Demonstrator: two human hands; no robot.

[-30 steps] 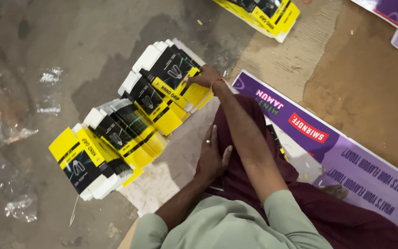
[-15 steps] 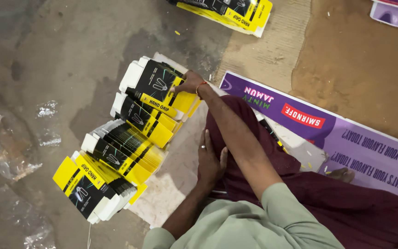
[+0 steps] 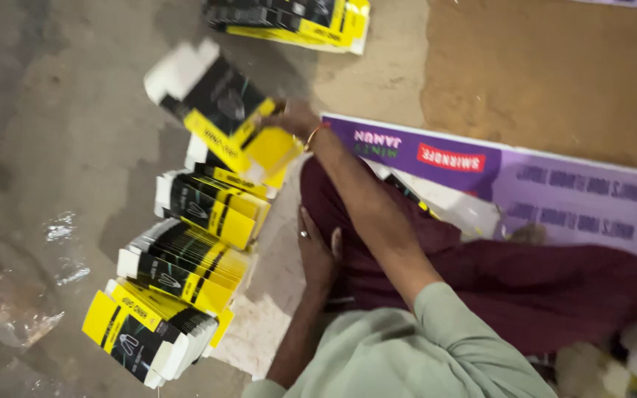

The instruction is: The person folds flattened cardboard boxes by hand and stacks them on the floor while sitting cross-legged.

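Head view looks down on a concrete floor [image 3: 60, 110] where a brown cardboard sheet [image 3: 554, 81] lies at the upper right, with one long purple printed board [image 3: 554, 195] set along its lower edge. One person sits here in a pale green top, a maroon-clad leg [image 3: 525, 287] folded across the lower right. Their right hand [image 3: 293, 118] is stretched well forward, arm nearly straight, a thin bangle at the wrist; its fingers are closed on the yellow end of one flattened black-and-yellow carton [image 3: 219, 107], which is raised and tilted above the top of the row, its white flap pointing up-left. Their left hand [image 3: 317, 247] is bent back at the elbow and lies flat, fingers loosely spread and empty, against the maroon leg, a ring on one finger. Four stacks of the same flat cartons [image 3: 186, 258] run in a slanting line from just under the lifted carton down to the lower left, each leaning on the next. A fifth, separate stack [image 3: 296, 18] lies at the top edge, well apart from the row. One crumpled piece of clear plastic wrap [image 3: 5, 295] sits at the left edge, with smaller shreds near it.
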